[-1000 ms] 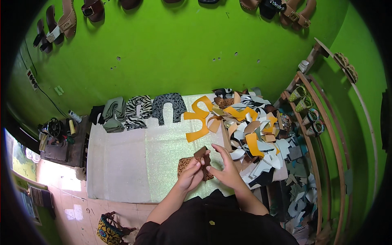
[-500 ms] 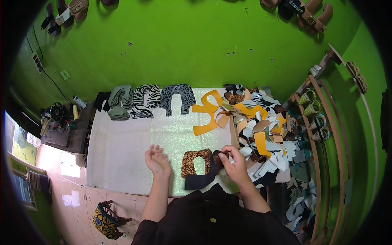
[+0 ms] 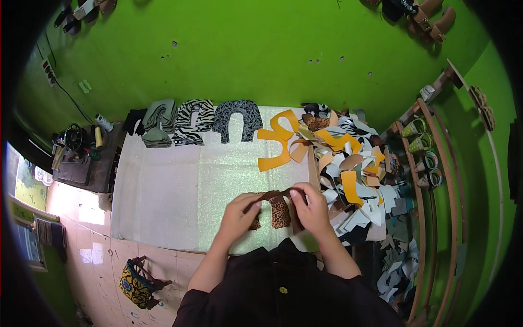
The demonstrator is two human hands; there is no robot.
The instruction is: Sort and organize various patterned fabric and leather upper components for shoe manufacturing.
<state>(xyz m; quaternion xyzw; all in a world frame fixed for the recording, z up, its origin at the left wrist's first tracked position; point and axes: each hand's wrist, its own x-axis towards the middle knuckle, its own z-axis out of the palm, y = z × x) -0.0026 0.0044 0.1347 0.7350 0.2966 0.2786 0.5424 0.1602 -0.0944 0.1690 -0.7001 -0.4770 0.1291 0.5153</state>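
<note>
My left hand (image 3: 238, 216) and my right hand (image 3: 311, 209) face each other over the table's near edge. Between them they pinch a dark brown, curved cut piece (image 3: 296, 220) by its two sides. Right below it shows a leopard-print cut piece (image 3: 280, 214), partly covered by the dark piece and my left fingers. Whether the two pieces touch, I cannot tell. Beyond my hands lie yellow curved pieces (image 3: 274, 162) on the white tabletop (image 3: 163, 201).
Along the far edge stand stacks of cut pieces: grey-green (image 3: 159, 122), zebra-striped (image 3: 194, 121) and dark patterned (image 3: 238, 116). A heap of scraps (image 3: 354, 163) fills the right end. A wooden shoe rack (image 3: 452, 218) stands further right, a dark side table (image 3: 84, 171) at left.
My left hand, free and spread before, has come right and closed on the dark piece. My right hand keeps hold of it. A black part that lay below the leopard-print piece no longer shows there.
</note>
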